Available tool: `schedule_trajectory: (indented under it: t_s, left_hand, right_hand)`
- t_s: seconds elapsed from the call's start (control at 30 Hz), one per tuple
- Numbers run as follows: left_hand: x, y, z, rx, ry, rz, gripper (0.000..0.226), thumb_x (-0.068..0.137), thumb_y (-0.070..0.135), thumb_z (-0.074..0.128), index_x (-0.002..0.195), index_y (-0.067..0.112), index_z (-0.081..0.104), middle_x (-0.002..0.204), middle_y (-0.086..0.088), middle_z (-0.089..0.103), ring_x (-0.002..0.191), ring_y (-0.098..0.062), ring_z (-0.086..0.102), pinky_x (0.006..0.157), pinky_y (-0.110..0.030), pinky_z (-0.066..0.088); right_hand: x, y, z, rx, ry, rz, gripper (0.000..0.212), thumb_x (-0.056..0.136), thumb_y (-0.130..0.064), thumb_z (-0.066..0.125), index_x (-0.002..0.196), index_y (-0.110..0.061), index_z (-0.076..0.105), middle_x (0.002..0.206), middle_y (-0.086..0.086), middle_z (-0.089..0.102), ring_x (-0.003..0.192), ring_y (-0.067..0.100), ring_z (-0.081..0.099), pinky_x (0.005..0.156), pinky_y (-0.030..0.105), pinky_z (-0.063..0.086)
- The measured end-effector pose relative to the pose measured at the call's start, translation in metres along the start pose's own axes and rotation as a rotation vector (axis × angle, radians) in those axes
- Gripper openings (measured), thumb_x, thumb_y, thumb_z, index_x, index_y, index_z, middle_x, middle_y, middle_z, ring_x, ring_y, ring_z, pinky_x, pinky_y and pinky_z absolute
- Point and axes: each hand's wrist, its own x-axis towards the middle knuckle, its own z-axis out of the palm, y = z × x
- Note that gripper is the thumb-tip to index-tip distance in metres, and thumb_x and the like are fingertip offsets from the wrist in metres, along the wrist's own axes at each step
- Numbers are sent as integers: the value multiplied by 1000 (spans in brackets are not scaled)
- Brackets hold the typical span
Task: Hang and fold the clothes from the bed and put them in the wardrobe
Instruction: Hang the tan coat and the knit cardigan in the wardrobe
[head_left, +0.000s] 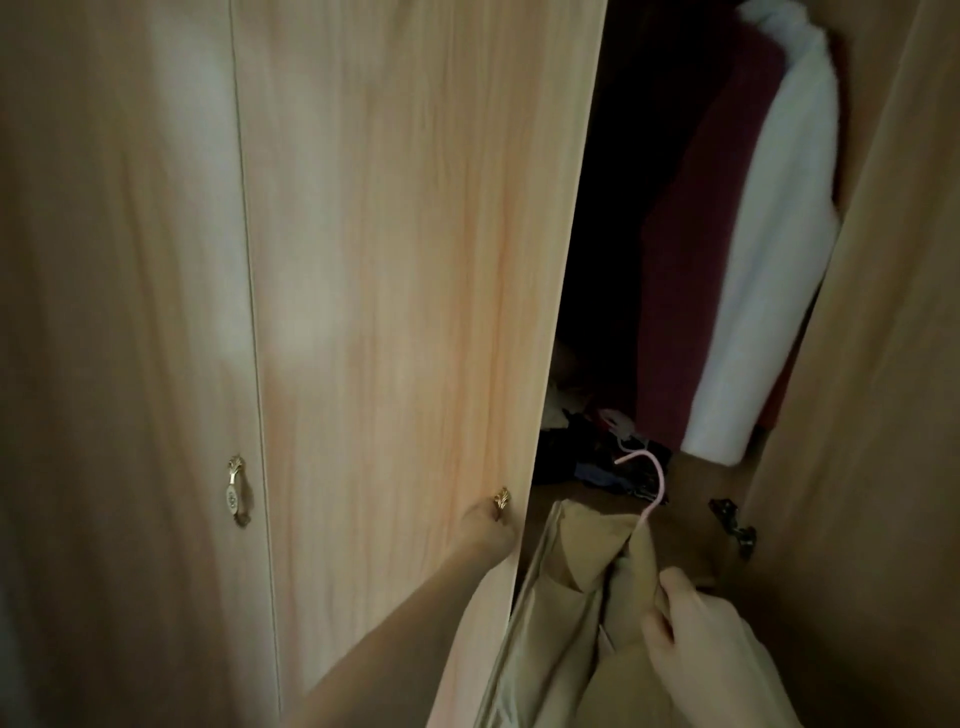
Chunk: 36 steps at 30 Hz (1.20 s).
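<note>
Beige coat (576, 613) on a pink hanger (649, 488) fills the bottom of the view, low in front of the open wardrobe. Right hand (691, 618) grips it just below the hook, fingers curled round the neck of the hanger and cloth. Left hand (491, 530) is at the handle (501, 500) on the edge of the door (405, 260); its fingers are hidden behind that edge, so I cannot tell if they grip. Inside hang a dark red garment (691, 270) and a white one (774, 249), with a jumble of dark things (597, 462) on the floor below.

The step in hand looks like hanging: the coat is on its hanger and the door is open. Next, the hook must be lifted to the rail, which is out of view above, and set beside the other garments. No writing or label can be read.
</note>
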Motion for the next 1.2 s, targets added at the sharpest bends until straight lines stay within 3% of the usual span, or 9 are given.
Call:
schedule_trajectory:
  t_s: [0.07, 0.17, 0.33, 0.47, 0.6, 0.77, 0.87, 1.0, 1.2]
  left_hand:
    - [-28, -4, 0, -26, 66, 67, 22, 93, 27, 55, 108, 13, 63, 97, -5, 64, 92, -24, 63, 76, -26, 47]
    - [-82, -15, -8, -22, 159, 128, 22, 90, 22, 57, 110, 19, 63, 89, 5, 57, 83, -14, 58, 68, -16, 36]
    - [-158, -54, -32, 101, 223, 100, 17, 94, 44, 42, 100, 34, 55, 88, 10, 62, 79, -12, 61, 74, -37, 55]
    - [-229, -73, -75, 235, 348, 110, 20, 102, 42, 36, 105, 34, 54, 92, 11, 64, 77, -8, 62, 69, -26, 55]
    - [-279, -97, -129, 383, 416, 49, 20, 103, 33, 34, 105, 28, 53, 87, 7, 65, 72, -14, 63, 63, -28, 51]
    - [-309, -124, -188, 527, 441, -99, 7, 96, 16, 43, 96, 22, 47, 92, -1, 69, 80, -28, 67, 69, -37, 55]
    - [-317, -139, -219, 607, 421, -159, 14, 97, 9, 42, 105, 17, 50, 97, -4, 69, 84, -29, 67, 69, -36, 53]
    - [-319, -163, -257, 703, 413, -188, 25, 98, 8, 41, 120, 16, 49, 100, -5, 68, 88, -27, 67, 66, -33, 45]
    - [-315, -189, -286, 737, 446, -167, 22, 89, 9, 43, 106, 21, 49, 78, 3, 54, 68, -23, 54, 61, -32, 46]
  right_hand:
    - [-14, -1, -1, -3, 0, -1, 6, 97, -32, 47, 96, -30, 41, 83, -14, 57, 72, 0, 59, 61, 17, 48]
    - [-36, 0, -4, -15, -1, -28, 8, 98, -31, 47, 98, -31, 39, 81, -15, 57, 69, -1, 57, 55, 16, 45]
    - [-81, -15, 2, -7, 0, -108, 8, 98, -32, 48, 94, -30, 41, 82, -12, 58, 70, 1, 60, 59, 18, 50]
    - [-117, -31, 21, 9, -9, -164, 10, 96, -33, 50, 89, -27, 46, 82, -11, 60, 72, 3, 61, 61, 21, 51]
    - [-149, -53, 41, 28, -42, -197, 10, 94, -33, 55, 87, -29, 49, 82, -11, 60, 71, 2, 61, 61, 19, 50]
    - [-172, -82, 55, 34, -90, -246, 13, 92, -36, 58, 83, -30, 50, 78, -13, 60, 67, 0, 60, 62, 20, 53]
    - [-182, -108, 58, 19, -117, -274, 14, 93, -39, 56, 84, -30, 50, 79, -13, 59, 67, -1, 57, 56, 16, 44]
    - [-186, -140, 58, 34, -98, -312, 23, 95, -41, 47, 80, -25, 44, 75, -13, 51, 64, 3, 49, 59, 20, 39]
    - [-187, -164, 79, 58, -15, -384, 22, 92, -35, 45, 76, -22, 36, 75, -5, 56, 76, 21, 63, 60, 32, 43]
